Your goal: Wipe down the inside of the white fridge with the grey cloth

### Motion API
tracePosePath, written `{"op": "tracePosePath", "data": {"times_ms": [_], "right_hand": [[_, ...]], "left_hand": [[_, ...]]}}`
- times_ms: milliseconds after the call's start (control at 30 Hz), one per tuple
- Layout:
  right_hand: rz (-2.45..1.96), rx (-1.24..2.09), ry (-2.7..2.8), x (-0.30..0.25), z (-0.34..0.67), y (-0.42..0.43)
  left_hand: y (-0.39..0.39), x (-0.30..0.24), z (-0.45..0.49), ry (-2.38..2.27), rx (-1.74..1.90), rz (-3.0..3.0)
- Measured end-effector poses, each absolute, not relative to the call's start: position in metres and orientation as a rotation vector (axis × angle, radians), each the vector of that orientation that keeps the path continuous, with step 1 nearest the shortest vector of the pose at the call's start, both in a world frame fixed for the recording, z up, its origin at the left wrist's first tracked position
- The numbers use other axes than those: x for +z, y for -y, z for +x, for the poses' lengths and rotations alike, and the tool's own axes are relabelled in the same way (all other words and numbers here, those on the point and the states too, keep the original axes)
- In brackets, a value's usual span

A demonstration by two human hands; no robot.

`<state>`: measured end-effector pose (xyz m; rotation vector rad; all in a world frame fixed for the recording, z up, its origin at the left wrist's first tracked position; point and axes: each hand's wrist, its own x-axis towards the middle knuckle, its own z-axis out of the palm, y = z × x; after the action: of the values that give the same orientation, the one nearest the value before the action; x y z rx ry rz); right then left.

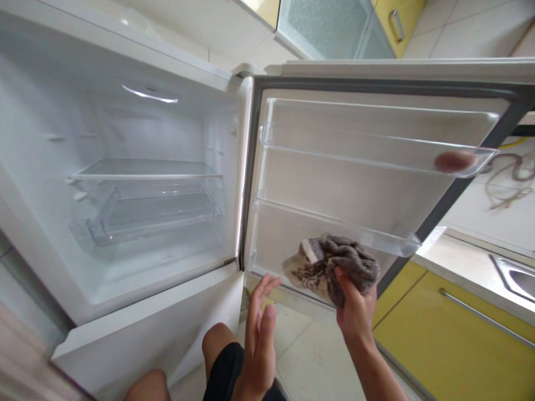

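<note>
Two bare hands reach toward an open refrigerator. The right hand grips a bunched cloth, thumb pressed into its grey-brown pile, in front of the lower part of the door; whether the cloth touches the panel, I cannot tell. The left hand is open, fingers extended and thumb upright, near the door's lower hinge corner.

The door's inner surface is smooth and off-white, edged by a grey gasket. Its clear upper bin holds a blurred reddish-brown object at the outer end. White, glossy walls line the compartment, with a lit lamp overhead, a glass shelf and, below that, a clear tray sitting tilted.

Pale tiles cover the floor. To the right, yellow base cabinets carry a light countertop with a metal sink; frosted glass fronts a wall cabinet above. Bare knees show below.
</note>
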<state>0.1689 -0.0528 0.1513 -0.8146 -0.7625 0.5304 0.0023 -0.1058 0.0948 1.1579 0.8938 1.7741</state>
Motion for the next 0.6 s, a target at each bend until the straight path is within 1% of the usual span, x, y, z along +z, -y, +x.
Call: {"op": "tracePosePath", "data": {"times_ms": [100, 233, 300, 433, 500, 600], "right_hand": [[-0.759, 0.513, 0.483, 0.163, 0.194, 0.054], [-0.619, 0.322, 0.249, 0.171, 0.214, 0.055], [-0.572, 0.273, 0.228, 0.170, 0.219, 0.049], [-0.493, 0.376, 0.333, 0.162, 0.213, 0.026], [-0.452, 0.376, 0.340, 0.158, 0.202, 0.009], [-0.455, 0.391, 0.320, 0.154, 0.179, -0.017]], "left_hand": [[0.079, 0.075, -0.015, -1.126, 1.729, 1.402], [0.029, 0.057, -0.028, -1.328, 1.612, 1.812], [0.012, 0.054, -0.027, -1.365, 1.476, 2.024], [0.001, 0.048, -0.017, -1.406, 1.210, 2.313], [0.001, 0.042, -0.011, -1.427, 1.156, 2.370], [0.002, 0.032, -0.005, -1.435, 1.192, 2.382]]}}
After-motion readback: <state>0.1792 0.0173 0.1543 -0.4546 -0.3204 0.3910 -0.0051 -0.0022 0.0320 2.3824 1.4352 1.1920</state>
